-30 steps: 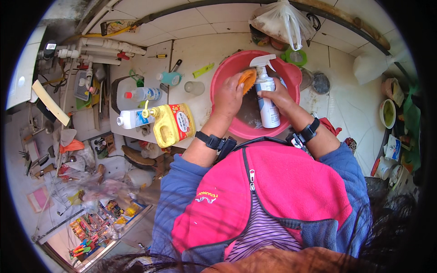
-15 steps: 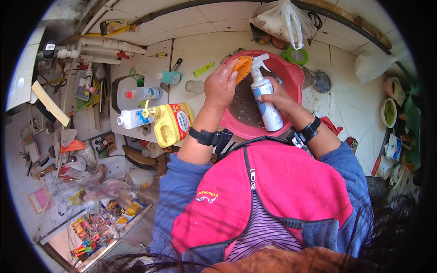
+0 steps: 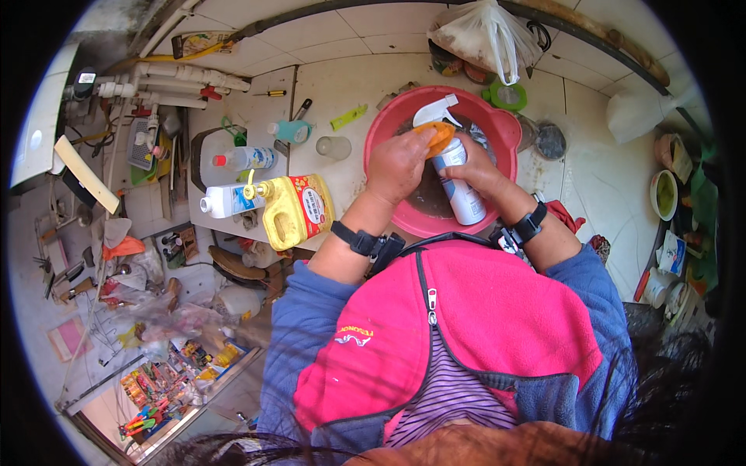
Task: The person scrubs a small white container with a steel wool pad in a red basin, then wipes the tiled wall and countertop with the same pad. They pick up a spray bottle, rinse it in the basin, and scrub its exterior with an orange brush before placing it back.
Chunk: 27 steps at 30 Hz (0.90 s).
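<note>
My left hand (image 3: pixel 398 165) is closed on an orange cloth (image 3: pixel 440 140) with a scalloped edge. The cloth is pressed against the upper part of a white spray bottle (image 3: pixel 465 200) with a blue label. My right hand (image 3: pixel 477 168) is wrapped round that bottle's body and holds it tilted, its white trigger head (image 3: pixel 437 111) pointing away from me. Below both hands stands a pink plastic basin (image 3: pixel 507 128) with murky water in it. Part of the basin's inside is hidden by my hands and the bottle.
Left of the basin stand a yellow jug (image 3: pixel 284 221) with a pump, a white bottle (image 3: pixel 225 202), a clear bottle (image 3: pixel 250 159), a turquoise bottle (image 3: pixel 294 132) and a glass jar (image 3: pixel 334 147). A white plastic bag (image 3: pixel 478 35) hangs beyond the basin.
My left hand has moved right and slightly nearer, bringing the orange cloth from beside the trigger head onto the bottle's upper part. My right hand keeps its hold.
</note>
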{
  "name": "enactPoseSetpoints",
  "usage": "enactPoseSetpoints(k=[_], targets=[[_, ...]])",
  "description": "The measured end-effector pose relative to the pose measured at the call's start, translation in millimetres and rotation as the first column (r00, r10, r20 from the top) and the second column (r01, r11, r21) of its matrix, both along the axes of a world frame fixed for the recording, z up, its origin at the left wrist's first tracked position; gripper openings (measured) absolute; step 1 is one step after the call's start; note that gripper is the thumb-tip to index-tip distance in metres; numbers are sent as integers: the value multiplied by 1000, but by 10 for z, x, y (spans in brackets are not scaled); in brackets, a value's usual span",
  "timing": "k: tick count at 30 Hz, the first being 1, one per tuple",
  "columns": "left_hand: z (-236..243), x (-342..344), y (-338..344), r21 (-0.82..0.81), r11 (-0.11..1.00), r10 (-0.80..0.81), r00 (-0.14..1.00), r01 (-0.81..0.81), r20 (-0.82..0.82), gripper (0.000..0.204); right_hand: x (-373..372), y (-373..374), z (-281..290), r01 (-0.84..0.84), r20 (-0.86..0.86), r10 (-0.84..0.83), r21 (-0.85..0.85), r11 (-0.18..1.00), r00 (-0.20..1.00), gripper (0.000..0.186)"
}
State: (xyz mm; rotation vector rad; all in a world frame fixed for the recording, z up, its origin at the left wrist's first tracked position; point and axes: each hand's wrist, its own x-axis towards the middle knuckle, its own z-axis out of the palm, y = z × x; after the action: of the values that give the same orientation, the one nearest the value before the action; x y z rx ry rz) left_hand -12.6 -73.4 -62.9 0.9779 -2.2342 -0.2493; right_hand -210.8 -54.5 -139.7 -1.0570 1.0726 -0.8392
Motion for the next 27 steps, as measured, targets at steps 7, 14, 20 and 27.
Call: enactPoseSetpoints(k=[7, 14, 20, 27], targets=[[-23, 39, -16, -117, 985, 132, 991, -129, 24, 36, -14, -14, -19, -15, 36, 15, -21, 1000, 999, 82], [-3, 14, 30, -73, 983, 171, 985, -170, 5, 35, -27, 10, 123, -52, 140, 49, 13, 999, 989, 77], [45, 71, 55, 41, 983, 177, 984, -177, -3, 36, -33, 12, 264, -71, 253, 34, 140, 988, 967, 79], [76, 155, 191, 235, 952, 204, 979, -196, -12, 32, -129, -16, 355, -81, 369, 12, 172, 982, 929, 80]])
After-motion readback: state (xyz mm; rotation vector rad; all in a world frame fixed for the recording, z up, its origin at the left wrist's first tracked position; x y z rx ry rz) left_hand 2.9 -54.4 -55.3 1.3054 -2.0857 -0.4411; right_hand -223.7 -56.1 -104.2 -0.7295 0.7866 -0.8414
